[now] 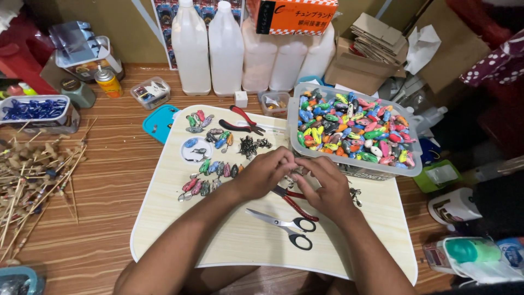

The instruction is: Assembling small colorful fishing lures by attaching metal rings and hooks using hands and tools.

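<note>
A: What are the hands doing?

B: The left hand (266,173) and right hand (323,184) meet fingertip to fingertip over a pale wood-grain lap tray (174,218). Both are curled shut around something tiny between them; what it is cannot be made out, since the fingers cover it.

A: And just under them?

B: Red-handled pliers (295,203) lie beneath the right hand, their head hidden by the palm. Nearer the wrists sit steel scissors (284,226) with black loops.

A: Beyond the knuckles?

B: A clear plastic tub (355,164), square-cornered, is heaped with glossy painted fishing lures (352,128) in green, yellow, pink and blue. Past the left hand lies a dark tangle of metal hooks (250,146), then a second pair of pliers (241,124). Rows of small oval lures (214,169) sit out beside the left hand.

A: Anything cut off?

B: White plastic jugs (210,46) lose their caps at the top edge, and a bundle of thin bamboo sticks (33,180) runs out far to the left.
</note>
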